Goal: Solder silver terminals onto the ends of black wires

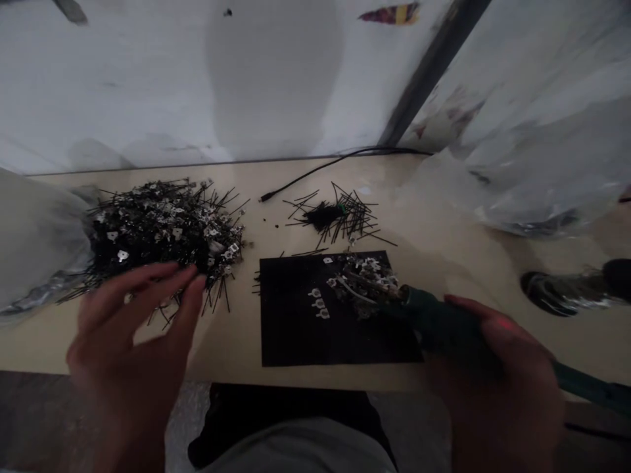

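My left hand (135, 335) hovers at the near edge of a large pile of small metal tabs with thin black wires (152, 226). Its thumb and forefinger come together in a pinch; whatever is between them is too blurred to make out. My right hand (497, 368) is wrapped round a green corded tool that looks like a soldering iron (444, 322). The tool's tip points left over a heap of loose metal tabs (367, 272) on a black mat (296, 341). Several tabs lie in a short row (319, 303) on the mat, left of the heap.
Behind the mat lies a bundle of short black wires (330, 213). A black cable with a small plug (315, 174) runs along the table's back. Clear plastic bags stand at the left (39, 236) and right (542, 177). A dark-capped cylindrical object (566, 292) lies far right.
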A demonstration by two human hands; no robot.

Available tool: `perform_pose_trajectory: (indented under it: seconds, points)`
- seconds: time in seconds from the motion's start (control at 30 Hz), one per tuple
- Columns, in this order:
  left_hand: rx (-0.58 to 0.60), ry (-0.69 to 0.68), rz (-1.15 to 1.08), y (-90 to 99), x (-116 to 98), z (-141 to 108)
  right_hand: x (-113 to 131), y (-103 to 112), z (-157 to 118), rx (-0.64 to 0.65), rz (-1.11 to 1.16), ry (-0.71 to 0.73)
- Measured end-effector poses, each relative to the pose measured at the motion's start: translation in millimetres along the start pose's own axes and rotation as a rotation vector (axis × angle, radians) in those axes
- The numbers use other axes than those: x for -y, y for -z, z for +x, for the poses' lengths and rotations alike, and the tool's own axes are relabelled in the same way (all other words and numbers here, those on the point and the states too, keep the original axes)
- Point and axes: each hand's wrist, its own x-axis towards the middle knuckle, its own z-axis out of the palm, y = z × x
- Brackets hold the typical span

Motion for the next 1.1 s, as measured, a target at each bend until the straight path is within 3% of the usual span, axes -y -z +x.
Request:
perform_pose_trajectory:
  seconds: [0.1,0.17,0.27,0.37,0.6,0.7,0.9,1.0,1.1]
  points:
    - [-0.042,-0.087,0.033,-6.9,5,22,5,-4,2,-0.111,0.045,-0.128]
    - [-0.012,-0.144,-0.071,-19.5,-5,30,6,-5,2,-0.097,0.045,-0.147]
    - [0.187,-0.203,-0.187,-39.1,-26,36,5,-6,2,-0.019,0.076,-0.115]
    - [0.377,-0.16,-0.06,-52.2,-38,44,4,-7,1,-0.013,0.122,-0.116]
    - [0.55,-0.16,0.17,-63.7,-41,59,3,-1,7,0.017,0.132,-0.182]
    - [0.581,-0.132,0.176,-67.7,-41,58,4,-1,9,0.084,0.124,-0.145]
    - [0.649,-0.127,0.169,-68.0,-42,58,17,-14,4,0.005,0.142,-0.117]
    - [0.563,-0.2,0.053,-56.0,-46,56,17,-12,5,0.056,0.138,-0.116]
    - [0.48,-0.301,-0.129,-44.8,-51,39,12,-1,4,0.17,0.12,-0.102]
